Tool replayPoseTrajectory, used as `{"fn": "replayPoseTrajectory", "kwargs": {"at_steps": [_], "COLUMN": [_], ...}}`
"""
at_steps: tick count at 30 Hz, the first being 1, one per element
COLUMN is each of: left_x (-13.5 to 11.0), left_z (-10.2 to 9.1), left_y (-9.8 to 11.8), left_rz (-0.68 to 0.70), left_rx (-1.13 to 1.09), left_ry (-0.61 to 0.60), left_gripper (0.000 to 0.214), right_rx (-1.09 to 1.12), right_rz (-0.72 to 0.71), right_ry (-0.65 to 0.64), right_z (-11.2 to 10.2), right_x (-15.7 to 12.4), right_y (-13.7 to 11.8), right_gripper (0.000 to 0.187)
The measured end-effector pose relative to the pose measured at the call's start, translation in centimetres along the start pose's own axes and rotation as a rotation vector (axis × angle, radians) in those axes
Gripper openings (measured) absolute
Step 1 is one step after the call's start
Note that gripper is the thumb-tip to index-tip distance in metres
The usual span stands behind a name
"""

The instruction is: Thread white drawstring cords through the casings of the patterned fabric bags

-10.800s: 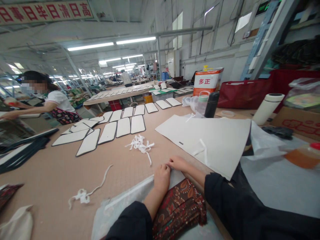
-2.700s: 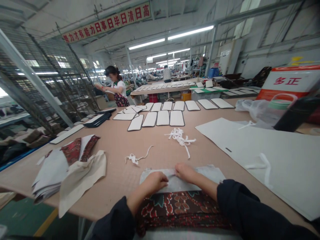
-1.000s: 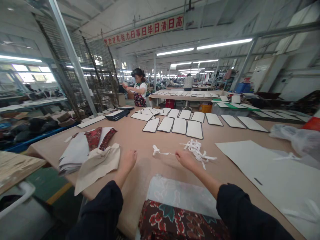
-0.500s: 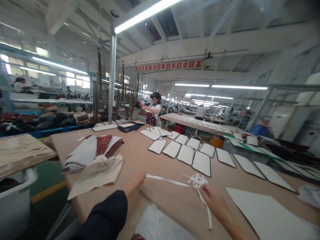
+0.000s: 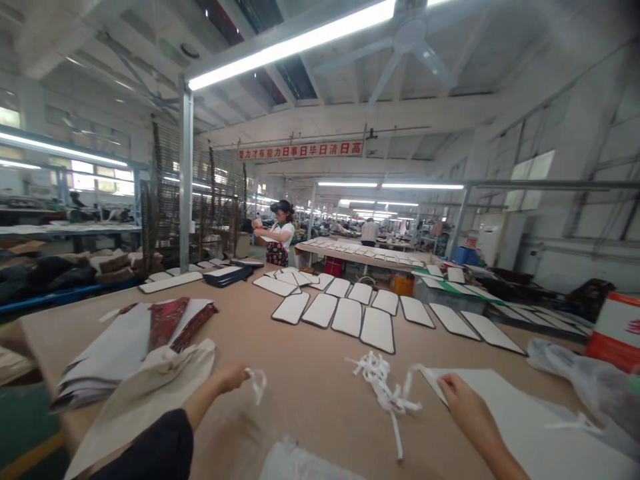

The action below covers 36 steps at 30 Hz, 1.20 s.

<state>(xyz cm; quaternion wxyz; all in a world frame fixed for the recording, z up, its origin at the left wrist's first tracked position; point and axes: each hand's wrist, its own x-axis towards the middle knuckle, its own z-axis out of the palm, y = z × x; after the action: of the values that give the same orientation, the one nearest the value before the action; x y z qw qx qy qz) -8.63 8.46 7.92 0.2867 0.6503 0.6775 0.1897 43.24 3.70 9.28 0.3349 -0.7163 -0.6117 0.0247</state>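
My left hand [image 5: 233, 378] is closed on a short looped piece of white strip [image 5: 257, 385], held above the brown table near the cream cloth. My right hand [image 5: 467, 403] is over the large white sheet, its fingers pinched together. From a loose tangle of white strips [image 5: 375, 375] on the table, one blurred tail rises toward those fingertips and seems to be in them. Another end of the tangle trails down toward the near edge. The tangle lies between my two hands.
Several dark-edged white panels [image 5: 349, 316] lie in rows across the table [image 5: 310, 367]. At left are stacked white pieces with red patterned cloth [image 5: 167, 323] and a cream cloth [image 5: 150, 387]. Clear plastic [image 5: 565, 367] and a red-and-white container [image 5: 617, 330] stand at right. Beyond, a person [image 5: 280, 233] is standing.
The strip stretched between my hands is no longer taut; a short piece now hangs from my left hand. My hands have moved apart, and the view has turned right.
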Motion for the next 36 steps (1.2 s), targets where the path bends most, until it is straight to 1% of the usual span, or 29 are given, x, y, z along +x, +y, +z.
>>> {"fn": "replayPoseTrajectory", "kwargs": {"at_steps": [1,2,3,4,5,6,7,8,9,10,11,12,13,14,15,16,18,19,22,25,28,31,34,36], "left_x": [0.0,0.0,0.0,-0.3,-0.7,-1.4,-2.3,-3.3,-4.5,-5.6,-6.6,-7.5,-8.0,-8.3,-8.2,-8.0,-7.2,-6.8,-6.1,-6.4,-7.0,-7.4,-7.5,-7.5], "left_z": [-0.3,-0.4,-0.3,0.0,0.5,1.2,1.9,2.6,3.3,3.9,4.4,4.8,5.0,5.1,5.0,4.9,4.6,4.4,4.6,5.7,7.2,8.3,8.9,9.2], "left_y": [-0.3,-0.2,0.3,1.3,2.8,4.6,6.7,8.9,11.2,13.3,15.0,16.4,17.2,17.5,17.4,16.8,14.7,13.4,9.9,7.7,6.8,6.3,5.8,5.3], "left_rz": [-0.014,-0.028,-0.032,-0.012,0.031,0.128,0.252,0.388,0.522,0.640,0.736,0.791,0.784,0.745,0.682,0.606,0.468,0.416,0.305,0.175,0.033,-0.072,-0.108,-0.102], "left_rx": [0.035,0.094,0.170,0.235,0.307,0.337,0.271,0.148,0.006,-0.118,-0.203,-0.272,-0.322,-0.348,-0.370,-0.389,-0.432,-0.460,-0.545,-0.679,-0.925,-1.122,-1.172,-1.138], "left_ry": [0.011,0.021,0.031,0.037,0.042,0.045,0.010,-0.031,-0.069,-0.120,-0.200,-0.295,-0.381,-0.436,-0.455,-0.440,-0.374,-0.357,-0.392,-0.412,-0.403,-0.362,-0.380,-0.397], "left_gripper": [0.035,0.052,0.067,0.079,0.083,0.079,0.074,0.069,0.064,0.064,0.068,0.064,0.052,0.043,0.040,0.041,0.042,0.042,0.041,0.039,0.037,0.031,0.024,0.026], "right_rx": [0.031,0.054,0.065,0.063,0.043,0.010,-0.019,-0.036,-0.035,-0.030,-0.017,0.001,0.014,0.023,0.030,0.036,0.065,0.093,0.212,0.375,0.540,0.687,0.765,0.748], "right_rz": [-0.019,-0.047,-0.078,-0.112,-0.141,-0.179,-0.235,-0.317,-0.429,-0.538,-0.628,-0.696,-0.726,-0.721,-0.688,-0.632,-0.495,-0.430,-0.246,-0.059,0.089,0.191,0.252,0.273], "right_ry": [-0.012,-0.030,-0.047,-0.063,-0.071,-0.075,-0.086,-0.119,-0.164,-0.214,-0.262,-0.302,-0.320,-0.317,-0.304,-0.292,-0.307,-0.342,-0.454,-0.583,-0.643,-0.653,-0.636,-0.589], "right_z": [-0.2,-0.2,-0.1,0.0,0.1,0.2,0.2,0.1,0.0,-0.2,-0.4,-0.6,-0.9,-1.1,-1.2,-1.2,-0.9,-0.5,1.8,4.4,5.8,5.4,4.2,3.6], "right_x": [0.1,0.0,-0.2,-0.6,-1.1,-1.7,-2.4,-3.2,-4.0,-4.7,-5.4,-5.9,-6.2,-6.4,-6.4,-6.3,-6.1,-6.1,-6.9,-8.6,-10.2,-11.0,-11.1,-11.0], "right_y": [-0.3,-1.1,-2.4,-4.1,-6.1,-8.2,-10.4,-12.5,-14.4,-16.0,-17.2,-18.0,-18.3,-18.2,-17.6,-16.6,-13.9,-12.3,-7.8,-5.0,-4.0,-4.1,-4.3,-4.1], "right_gripper": [0.027,0.027,0.028,0.028,0.028,0.027,0.027,0.026,0.025,0.024,0.023,0.022,0.022,0.023,0.024,0.025,0.025,0.024,0.021,0.028,0.039,0.046,0.045,0.045]}}
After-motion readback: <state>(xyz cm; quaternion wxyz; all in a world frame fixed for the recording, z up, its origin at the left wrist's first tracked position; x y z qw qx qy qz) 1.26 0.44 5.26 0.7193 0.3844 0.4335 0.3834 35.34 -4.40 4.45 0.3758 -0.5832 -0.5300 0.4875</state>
